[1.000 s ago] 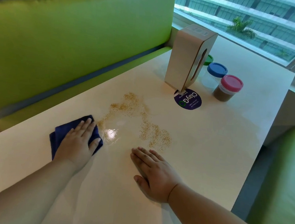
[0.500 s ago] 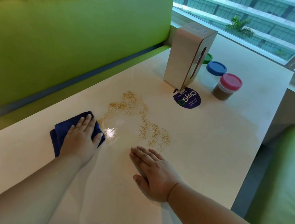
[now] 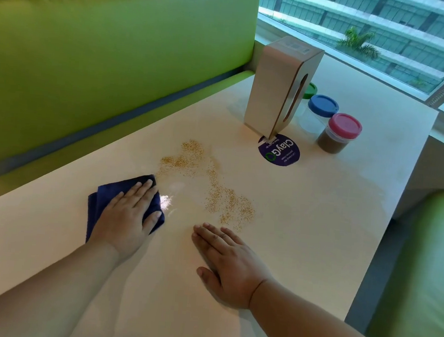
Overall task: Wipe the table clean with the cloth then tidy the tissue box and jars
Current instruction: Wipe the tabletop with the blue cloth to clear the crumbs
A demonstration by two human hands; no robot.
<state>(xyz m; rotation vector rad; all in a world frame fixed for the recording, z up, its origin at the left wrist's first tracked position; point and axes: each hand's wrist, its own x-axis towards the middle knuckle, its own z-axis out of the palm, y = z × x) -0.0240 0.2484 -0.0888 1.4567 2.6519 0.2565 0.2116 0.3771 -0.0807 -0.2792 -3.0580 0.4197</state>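
Observation:
My left hand [image 3: 127,214] presses flat on a folded dark blue cloth [image 3: 99,198] on the cream table [image 3: 304,228], just left of a trail of golden crumbs [image 3: 214,186]. My right hand [image 3: 230,262] rests flat on the table below the crumbs, holding nothing. A tall beige tissue box [image 3: 278,85] stands upright at the far end. Beside it are three jars: one with a pink lid [image 3: 340,131] and brown contents, one with a blue lid [image 3: 320,108], and one with a green lid [image 3: 310,89] mostly hidden behind the box.
A round purple sticker [image 3: 279,151] lies on the table in front of the tissue box. Green padded benches run along the left [image 3: 105,52] and at the lower right [image 3: 426,264]. A window ledge [image 3: 382,72] sits beyond the table's far end.
My left hand has slid the cloth slightly right, toward the crumbs. My right hand has stayed flat in place.

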